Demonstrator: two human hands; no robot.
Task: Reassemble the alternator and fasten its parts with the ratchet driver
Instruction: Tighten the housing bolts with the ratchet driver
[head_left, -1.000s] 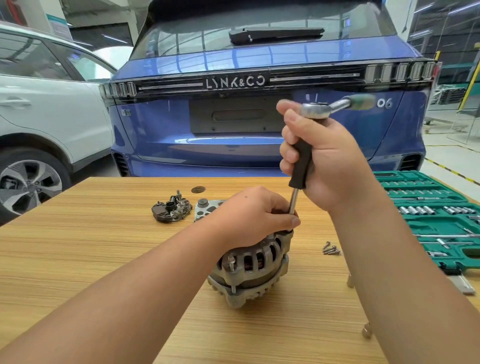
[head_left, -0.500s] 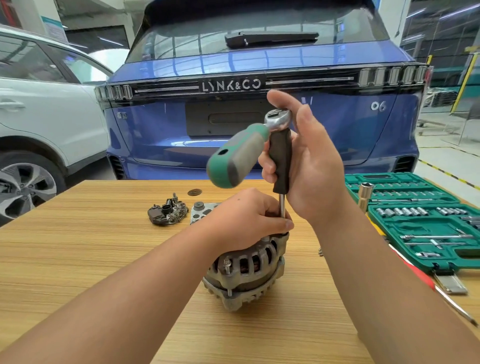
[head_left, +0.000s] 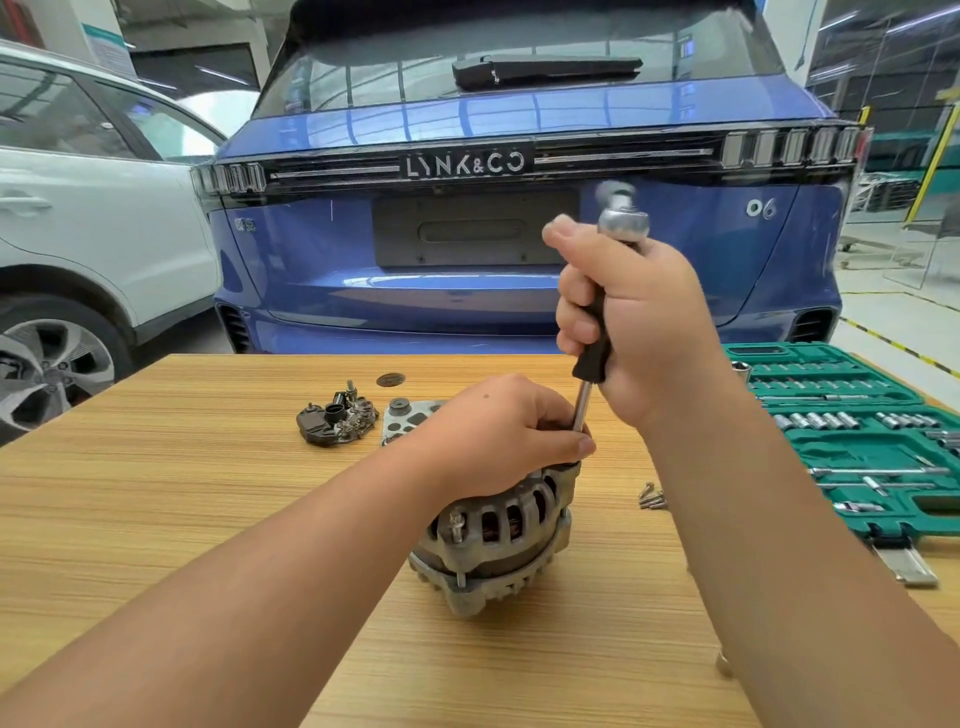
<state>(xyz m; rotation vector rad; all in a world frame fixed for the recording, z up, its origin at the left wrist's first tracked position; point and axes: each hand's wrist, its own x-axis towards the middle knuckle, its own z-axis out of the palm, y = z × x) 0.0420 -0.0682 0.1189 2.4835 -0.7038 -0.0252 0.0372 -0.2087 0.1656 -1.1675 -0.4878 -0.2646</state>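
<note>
The grey alternator (head_left: 493, 540) stands on the wooden table (head_left: 156, 519) in front of me. My left hand (head_left: 498, 431) lies over its top, fingers curled round the housing and the foot of a steel extension shaft (head_left: 583, 408). My right hand (head_left: 634, 322) grips the black handle of that upright extension. The ratchet head (head_left: 622, 221) sits on the handle's top, blurred; its green grip is out of sight behind my hand. A dark rectifier part (head_left: 337, 415) and a grey cover plate (head_left: 408, 415) lie behind the alternator.
A green socket set case (head_left: 857, 441) lies open at the right. Loose screws (head_left: 650, 496) rest beside my right forearm, a small round disc (head_left: 390, 380) near the far edge. A blue car (head_left: 519, 182) and a white car (head_left: 78, 208) stand behind the table.
The ratchet's green grip, pointing left half a second ago, has swung round out of sight behind my right hand. My left hand has stayed on the alternator.
</note>
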